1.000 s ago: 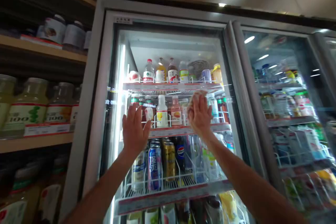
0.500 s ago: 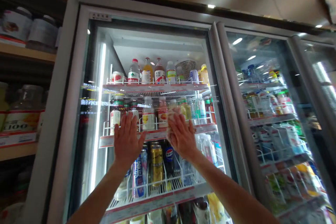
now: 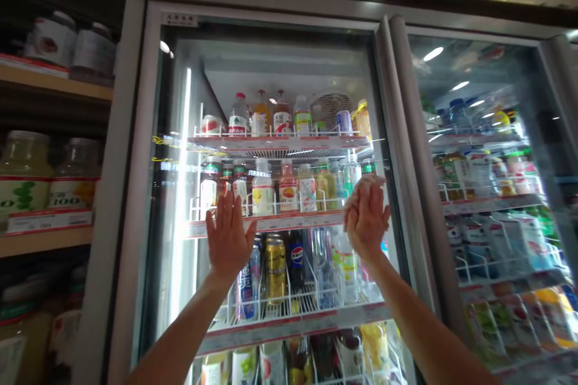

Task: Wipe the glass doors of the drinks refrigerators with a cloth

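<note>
The right hand (image 3: pixel 368 225) grasps a bunched cloth (image 3: pixel 351 207) under its fingers, toward the right of the glass door (image 3: pixel 289 51). The left hand (image 3: pixel 230 237), flat and holding nothing, is well left of it.

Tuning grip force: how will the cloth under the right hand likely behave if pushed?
The cloth is probably floppy: it looks crumpled beneath the right hand. Pushed, it would likely slide or bunch rather than roll, as the glass door behind it looks smooth.
</note>
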Demonstrator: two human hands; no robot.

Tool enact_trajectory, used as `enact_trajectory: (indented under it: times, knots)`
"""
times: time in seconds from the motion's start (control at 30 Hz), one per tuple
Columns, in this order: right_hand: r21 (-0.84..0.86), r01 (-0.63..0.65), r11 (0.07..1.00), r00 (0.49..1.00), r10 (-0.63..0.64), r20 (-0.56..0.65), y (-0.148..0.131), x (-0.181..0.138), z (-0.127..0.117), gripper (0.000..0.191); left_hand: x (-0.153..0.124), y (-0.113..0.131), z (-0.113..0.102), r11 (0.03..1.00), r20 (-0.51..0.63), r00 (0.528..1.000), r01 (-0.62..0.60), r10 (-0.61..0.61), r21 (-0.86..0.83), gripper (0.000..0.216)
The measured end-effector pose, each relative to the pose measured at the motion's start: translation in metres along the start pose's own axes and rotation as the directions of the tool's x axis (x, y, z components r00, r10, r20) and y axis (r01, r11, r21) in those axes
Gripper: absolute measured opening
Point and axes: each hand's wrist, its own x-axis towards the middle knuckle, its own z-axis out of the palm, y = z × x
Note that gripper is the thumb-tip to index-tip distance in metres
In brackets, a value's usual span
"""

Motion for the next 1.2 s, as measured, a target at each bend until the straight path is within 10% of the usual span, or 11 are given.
enact_trajectory:
  times: [0.23,0.4,0.6,0.77,0.97,1.13,1.2]
  knots:
    - [0.186,0.35,0.918,0.906,-0.383,0.183,-0.042,-0.018,-0.002,0.06,-0.002,-0.001,-0.001,1.0,0.007,1.0,0.005,-0.005,-0.025,0.063]
    - [0.001,-0.015,1.0,1.0,0.015,0.017,-0.014,-0.005,0.0,0.057,-0.001,0.0,0.002,1.0,0.007,1.0,-0.008,0.007,0.018,0.063]
    - [0.152,0.402,0.903,0.885,-0.426,0.186,-0.031,-0.036,-0.007,0.059,-0.008,-0.005,-0.003,0.999,0.004,0.999,-0.034,0.034,0.026,0.064]
    - [-0.07,0.004,0.998,1.0,-0.006,-0.02,-0.008,-0.038,-0.007,0.057,-0.039,-0.012,-0.014,0.996,0.052,0.995,-0.091,0.09,0.02,0.066]
    - [0.125,0.341,0.932,0.916,-0.359,0.18,-0.028,-0.055,-0.013,0.058,-0.05,-0.017,-0.016,0.995,0.045,0.994,-0.097,0.096,0.008,0.067]
    - [-0.092,-0.086,0.992,0.996,0.085,-0.009,0.003,-0.055,-0.018,0.059,-0.055,-0.017,-0.016,0.995,0.05,0.993,-0.103,0.103,-0.004,0.067]
    - [-0.022,0.013,1.0,0.995,-0.011,0.098,-0.014,-0.065,-0.02,0.06,-0.056,-0.017,-0.016,0.995,0.044,0.994,-0.097,0.098,-0.009,0.067]
